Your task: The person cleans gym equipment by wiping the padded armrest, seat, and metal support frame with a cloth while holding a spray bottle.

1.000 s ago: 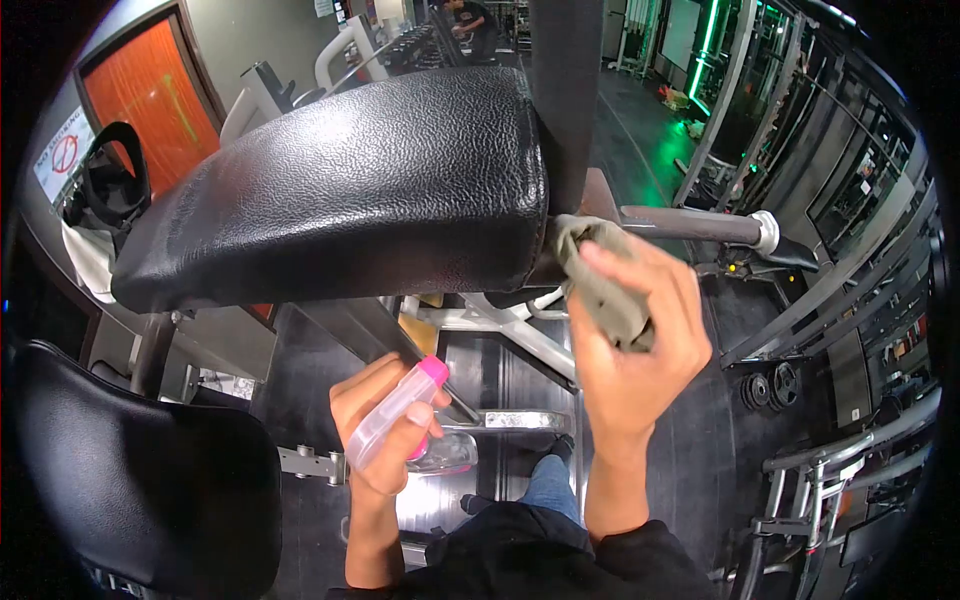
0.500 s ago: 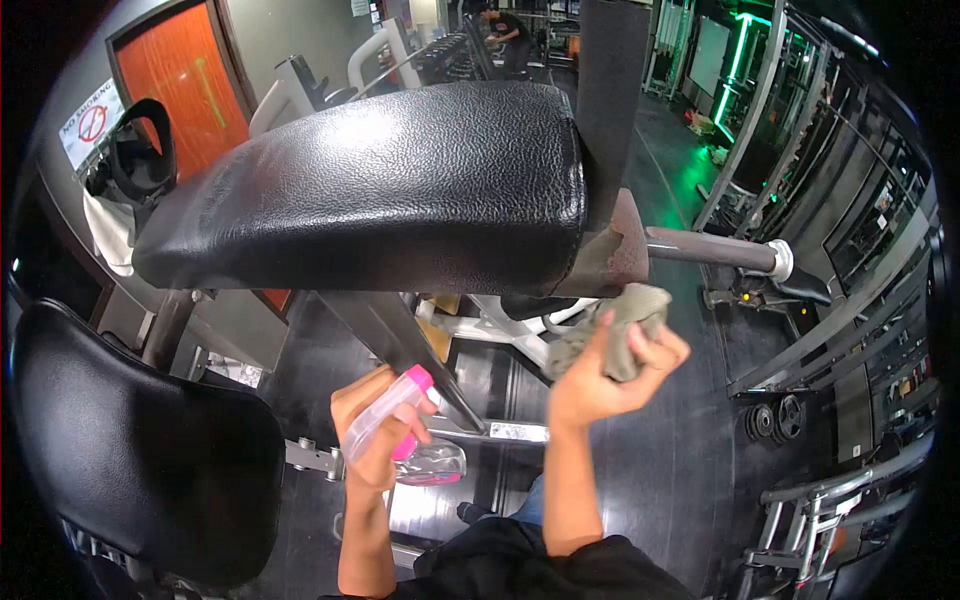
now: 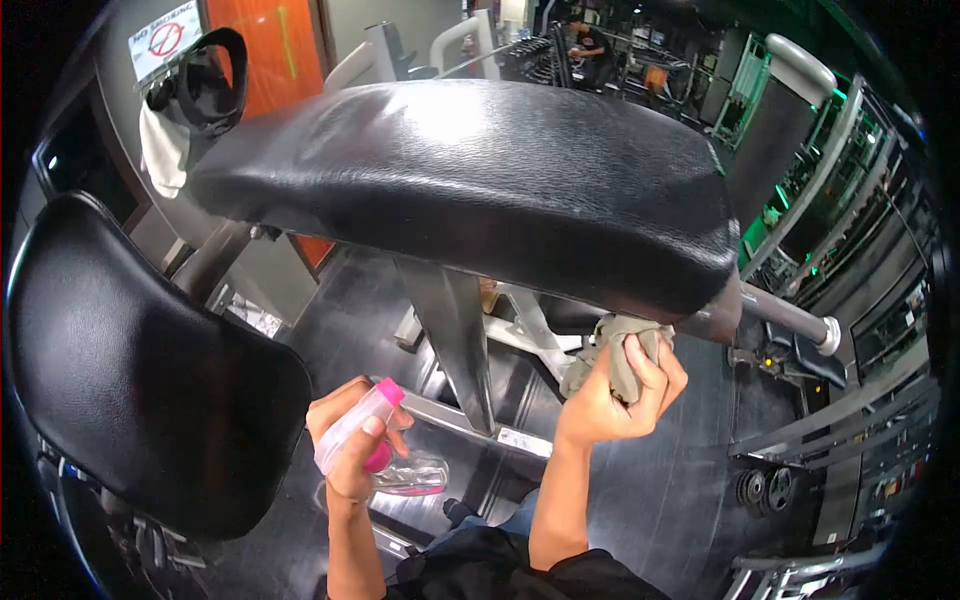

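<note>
My left hand (image 3: pixel 349 474) is wrapped round a spray bottle (image 3: pixel 412 478) with a pink nozzle and a clear body, tilted so the body points right. A little pink liquid shows in the bottom of the bottle. In my right hand (image 3: pixel 592 412) is a bunched grey-green cloth (image 3: pixel 618 334), gripped between thumb and fingers. The cloth sits right at the lower edge of a long black padded bench (image 3: pixel 470 190), near its right end. Below that pad, a metal post (image 3: pixel 450 330) slopes down to the machine's base.
A second black pad (image 3: pixel 140 370) stands at the left. A bar end (image 3: pixel 790 317) sticks out to the right of the bench. A white cloth (image 3: pixel 163 150) and a black cap hang near the no-smoking sign (image 3: pixel 165 40). Another person (image 3: pixel 590 55) is at the back among the racks.
The view has turned, so the bench pad reaches farther right. My right hand's cloth has shifted from the bracket at the pad's end to under its lower edge. The bottle stays in my left hand.
</note>
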Demonstrator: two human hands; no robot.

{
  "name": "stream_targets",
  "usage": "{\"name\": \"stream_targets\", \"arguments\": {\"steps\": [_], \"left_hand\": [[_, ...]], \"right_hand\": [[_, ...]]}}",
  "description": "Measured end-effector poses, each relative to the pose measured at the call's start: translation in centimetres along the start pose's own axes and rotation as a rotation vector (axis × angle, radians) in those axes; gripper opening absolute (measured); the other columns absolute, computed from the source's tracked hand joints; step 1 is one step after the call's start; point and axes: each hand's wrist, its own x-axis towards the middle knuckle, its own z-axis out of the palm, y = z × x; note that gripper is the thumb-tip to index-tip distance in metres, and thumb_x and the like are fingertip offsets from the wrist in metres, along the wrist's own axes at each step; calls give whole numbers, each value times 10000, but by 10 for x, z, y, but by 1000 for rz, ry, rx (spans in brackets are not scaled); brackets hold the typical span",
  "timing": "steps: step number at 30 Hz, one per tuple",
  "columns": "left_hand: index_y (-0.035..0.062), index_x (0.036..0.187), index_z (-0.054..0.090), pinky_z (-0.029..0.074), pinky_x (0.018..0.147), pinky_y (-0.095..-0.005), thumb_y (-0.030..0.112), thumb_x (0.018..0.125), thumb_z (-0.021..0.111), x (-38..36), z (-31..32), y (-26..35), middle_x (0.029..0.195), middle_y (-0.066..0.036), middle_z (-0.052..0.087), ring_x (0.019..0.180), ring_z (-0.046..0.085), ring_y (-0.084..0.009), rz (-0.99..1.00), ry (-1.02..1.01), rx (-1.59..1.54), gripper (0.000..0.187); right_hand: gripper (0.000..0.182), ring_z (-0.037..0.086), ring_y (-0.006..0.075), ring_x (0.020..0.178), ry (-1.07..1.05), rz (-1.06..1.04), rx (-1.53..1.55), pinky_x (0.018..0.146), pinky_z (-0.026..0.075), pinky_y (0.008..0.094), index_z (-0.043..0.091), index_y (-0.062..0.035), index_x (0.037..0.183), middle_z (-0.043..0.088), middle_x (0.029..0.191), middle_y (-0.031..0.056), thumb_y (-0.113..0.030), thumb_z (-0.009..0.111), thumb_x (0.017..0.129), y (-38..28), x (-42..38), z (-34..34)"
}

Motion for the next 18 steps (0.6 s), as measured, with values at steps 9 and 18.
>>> {"name": "stream_targets", "arguments": {"steps": [9, 18], "left_hand": [[-63, 762, 682, 469, 565, -297, 346, 815, 607, 3, -13, -7, 682, -138, 670, 489, 619, -189, 58, -44, -39, 420], [-82, 798, 676, 474, 535, -291, 345, 815, 607, -7, -32, -11, 726, -149, 674, 482, 627, -194, -4, 1, -24, 433]], "right_hand": [[349, 638, 240, 921, -431, -213, 347, 834, 522, 362, 814, -184, 874, 703, 1036, 14, 42, 818, 608, -43, -30, 59], [300, 586, 298, 1107, -47, 51, 92, 896, 514, 424, 673, -44, 845, 573, 1163, 136, 149, 756, 631, -11, -58, 48]]}}
